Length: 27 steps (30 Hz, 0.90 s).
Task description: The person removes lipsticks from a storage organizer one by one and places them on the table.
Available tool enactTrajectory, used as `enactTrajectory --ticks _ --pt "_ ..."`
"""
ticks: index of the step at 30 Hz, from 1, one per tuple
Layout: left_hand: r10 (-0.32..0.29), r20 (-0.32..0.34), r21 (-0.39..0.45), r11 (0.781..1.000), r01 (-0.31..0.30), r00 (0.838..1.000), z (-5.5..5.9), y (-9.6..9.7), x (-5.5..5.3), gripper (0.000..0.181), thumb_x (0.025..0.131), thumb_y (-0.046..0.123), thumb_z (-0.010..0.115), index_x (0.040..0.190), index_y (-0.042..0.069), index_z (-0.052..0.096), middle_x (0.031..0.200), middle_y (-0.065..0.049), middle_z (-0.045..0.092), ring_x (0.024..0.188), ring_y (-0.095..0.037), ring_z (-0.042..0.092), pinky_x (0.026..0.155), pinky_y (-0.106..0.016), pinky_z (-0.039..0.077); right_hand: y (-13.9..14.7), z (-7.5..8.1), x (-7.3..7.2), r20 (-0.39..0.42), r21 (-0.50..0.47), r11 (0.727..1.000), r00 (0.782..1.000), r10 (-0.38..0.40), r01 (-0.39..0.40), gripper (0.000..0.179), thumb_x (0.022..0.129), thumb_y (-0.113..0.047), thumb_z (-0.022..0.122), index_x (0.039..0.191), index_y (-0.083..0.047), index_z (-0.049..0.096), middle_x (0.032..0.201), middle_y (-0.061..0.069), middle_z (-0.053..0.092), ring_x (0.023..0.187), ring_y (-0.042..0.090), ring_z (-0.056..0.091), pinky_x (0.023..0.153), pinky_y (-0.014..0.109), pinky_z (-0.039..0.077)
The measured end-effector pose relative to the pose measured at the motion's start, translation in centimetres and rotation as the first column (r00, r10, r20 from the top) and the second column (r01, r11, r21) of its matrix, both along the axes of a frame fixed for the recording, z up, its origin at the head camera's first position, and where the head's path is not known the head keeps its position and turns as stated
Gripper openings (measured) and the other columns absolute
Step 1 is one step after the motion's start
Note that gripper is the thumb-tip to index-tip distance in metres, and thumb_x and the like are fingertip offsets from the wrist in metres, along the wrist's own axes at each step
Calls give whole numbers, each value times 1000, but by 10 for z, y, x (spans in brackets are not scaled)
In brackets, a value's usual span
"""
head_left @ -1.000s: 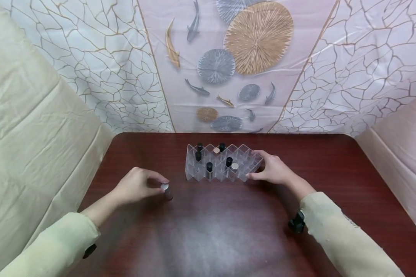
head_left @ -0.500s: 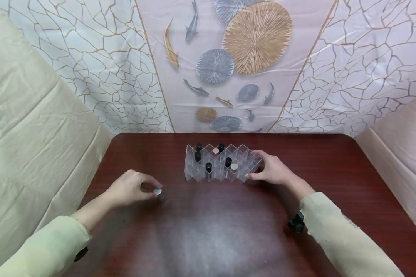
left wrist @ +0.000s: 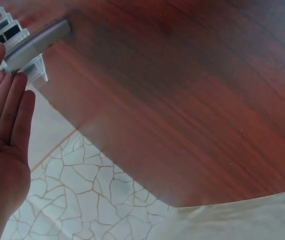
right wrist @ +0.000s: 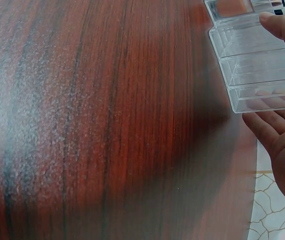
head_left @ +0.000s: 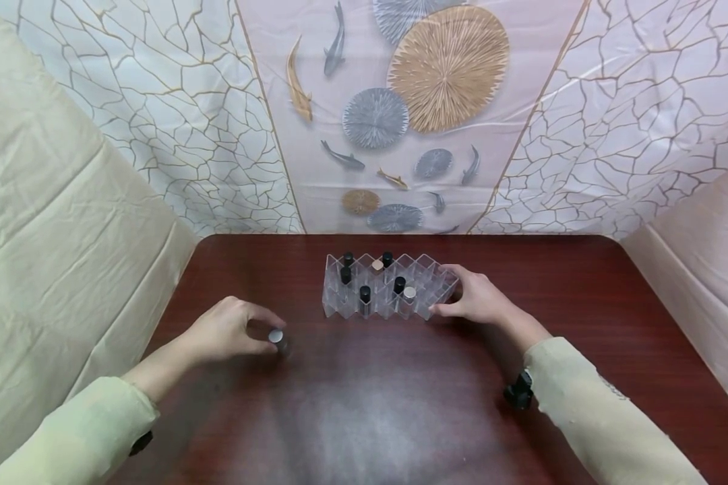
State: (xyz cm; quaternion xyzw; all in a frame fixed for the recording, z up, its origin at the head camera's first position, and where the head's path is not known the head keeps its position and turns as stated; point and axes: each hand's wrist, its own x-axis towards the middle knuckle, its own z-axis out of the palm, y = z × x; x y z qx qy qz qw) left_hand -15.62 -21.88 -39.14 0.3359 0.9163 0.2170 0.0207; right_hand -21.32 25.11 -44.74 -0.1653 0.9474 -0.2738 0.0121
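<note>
A silver lipstick tube [head_left: 279, 342] stands near the left part of the table. My left hand [head_left: 227, 329] has its thumb and index finger at the tube's top end. In the left wrist view, the lipstick tube [left wrist: 40, 44] lies between the thumb and the fingertips, its dark end pointing away from the hand [left wrist: 5, 130]. A clear plastic lipstick holder [head_left: 334, 306] with diamond-shaped compartments stands at the back middle. My right hand [head_left: 476, 296] grips its right end, thumb on the near side and fingers behind. The right wrist view shows the thumb against the holder [right wrist: 255, 65].
Several black-capped tubes, such as one [head_left: 365, 294] in the front row, stand in the holder. A pinkish cap [head_left: 377, 266] and a whitish cap [head_left: 409, 292] show among them. The dark red wooden table [head_left: 364, 404] ends at a patterned cloth backdrop [head_left: 388, 121].
My left hand has moved a little left and toward me with the tube, then stayed about there. My right hand and the holder have hardly moved.
</note>
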Motion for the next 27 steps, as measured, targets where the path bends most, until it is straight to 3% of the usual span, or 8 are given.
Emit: enactTrajectory --ticks 8,15,18,21,27 --pt "14 -8 11 1000 -14 1000 11 8 -10 39 70 44 83 107 36 73 100 20 71 92 1 65 82 -28 54 -1 2 1 19 -2 1000 1000 7 -7 94 66 -56 81 138 -8 45 108 13 66 92 27 61 82 41 49" --pt "32 -51 26 999 -31 998 26 19 -24 43 69 43 84 110 33 73 104 17 71 81 0 63 77 -28 53 -1 2 2 17 0 1000 1000 5 -5 94 66 -54 82 138 -8 45 108 13 67 92 28 62 82 41 49" --pt "8 -86 25 1000 -6 996 32 24 -31 45 70 42 84 111 29 73 105 13 72 76 -1 61 75 -30 54 0 2 2 15 7 1000 1000 6 -6 94 66 -55 82 138 -7 45 108 14 67 91 28 62 82 41 49" --pt "-32 -124 24 999 35 992 36 29 -40 46 71 41 84 112 24 73 105 9 72 83 -3 66 78 -31 55 0 2 2 13 10 1000 1000 7 -7 95 66 -55 82 139 -7 44 107 14 67 91 28 61 81 41 49" --pt "-61 -112 31 997 65 992 43 41 -60 48 72 41 83 114 22 72 106 5 73 98 -10 68 83 -33 55 -1 4 3 13 11 1000 1000 5 -6 94 66 -53 82 139 -7 44 108 14 67 91 27 61 81 41 49"
